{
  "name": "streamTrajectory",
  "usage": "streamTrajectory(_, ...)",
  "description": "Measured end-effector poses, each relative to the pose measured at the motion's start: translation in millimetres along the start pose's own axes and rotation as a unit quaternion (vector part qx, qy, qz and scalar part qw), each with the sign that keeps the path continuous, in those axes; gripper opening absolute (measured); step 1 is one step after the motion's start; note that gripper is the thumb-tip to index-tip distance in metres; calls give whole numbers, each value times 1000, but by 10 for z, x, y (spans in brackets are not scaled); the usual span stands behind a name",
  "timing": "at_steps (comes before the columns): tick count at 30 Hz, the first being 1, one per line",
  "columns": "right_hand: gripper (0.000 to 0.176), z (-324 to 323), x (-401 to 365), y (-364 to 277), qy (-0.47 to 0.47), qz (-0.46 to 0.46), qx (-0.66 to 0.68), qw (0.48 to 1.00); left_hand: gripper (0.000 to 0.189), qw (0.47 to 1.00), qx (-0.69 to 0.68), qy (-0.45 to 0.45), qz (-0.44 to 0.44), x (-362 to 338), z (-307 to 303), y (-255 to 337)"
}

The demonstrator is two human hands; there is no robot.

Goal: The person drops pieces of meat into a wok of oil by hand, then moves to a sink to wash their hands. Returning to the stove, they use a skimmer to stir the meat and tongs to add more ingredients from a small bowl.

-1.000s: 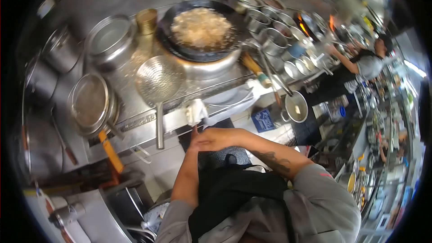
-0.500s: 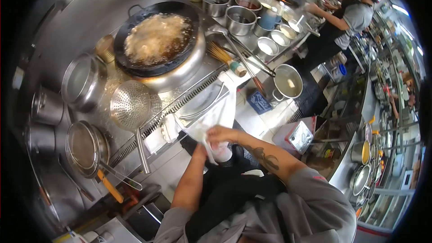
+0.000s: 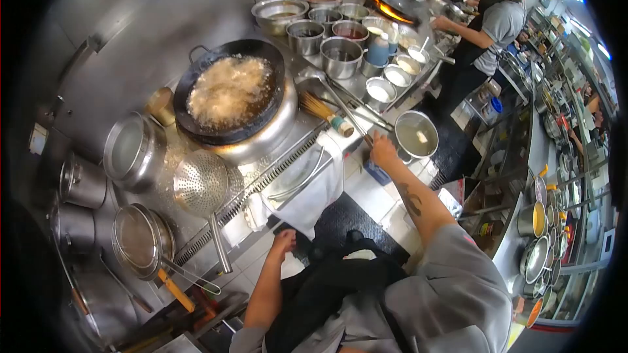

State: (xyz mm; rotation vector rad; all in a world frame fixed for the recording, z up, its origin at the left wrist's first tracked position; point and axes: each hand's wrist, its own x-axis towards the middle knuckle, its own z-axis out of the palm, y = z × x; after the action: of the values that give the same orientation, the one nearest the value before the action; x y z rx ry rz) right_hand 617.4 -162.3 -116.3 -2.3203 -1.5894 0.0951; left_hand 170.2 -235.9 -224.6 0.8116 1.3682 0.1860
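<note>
My right hand (image 3: 383, 150) is closed around the wooden grip of a long-handled wok ladle (image 3: 347, 110). The ladle's metal head rests on the stove ledge beside a bamboo brush (image 3: 320, 108). My left hand (image 3: 284, 242) hangs low in front of my apron, fingers curled in with nothing visible in them. A white cloth (image 3: 311, 199) drapes over the front rail, apart from both hands. Behind the rail, a black wok (image 3: 275, 101) holds bubbling oil with pale brown food (image 3: 229, 91) frying in it. A perforated strainer (image 3: 201, 183) lies left of the wok.
Metal pots of sauces and seasonings (image 3: 340, 57) crowd the back right. A pot of liquid (image 3: 416, 135) stands beside my right hand. Nested metal bowls (image 3: 127, 150) and sieves (image 3: 136, 232) line the left. A co-worker (image 3: 494, 29) stands near a flaming wok (image 3: 399, 1).
My hands have parted. The right let go of the white cloth and moved forward right to grip the ladle's handle. The left dropped away, and the cloth now hangs on the rail.
</note>
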Motion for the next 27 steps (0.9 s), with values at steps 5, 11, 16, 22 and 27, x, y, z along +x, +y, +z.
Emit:
streamTrajectory(5,33,-249,471,-143,-146,61,95,983,31,998,15,57,-28,-290,-485,-885)
streamTrajectory(11,19,-769,710,-216,-99,63,283,952,32,847,508,59,146,-858,-884,-2275)
streamTrajectory(16,11,-1336,1638,-105,-113,-8,493,862,30,958,-35,230,-166,-1141,-264,-1906)
streamTrajectory(22,8,-1874,3365,-387,-130,-17,420,898,28,933,-139,284,-169,-1057,428,-1345)
streamTrajectory(27,9,-1799,4446,-944,-191,-13,362,912,26,918,-187,312,-161,-987,918,-1054)
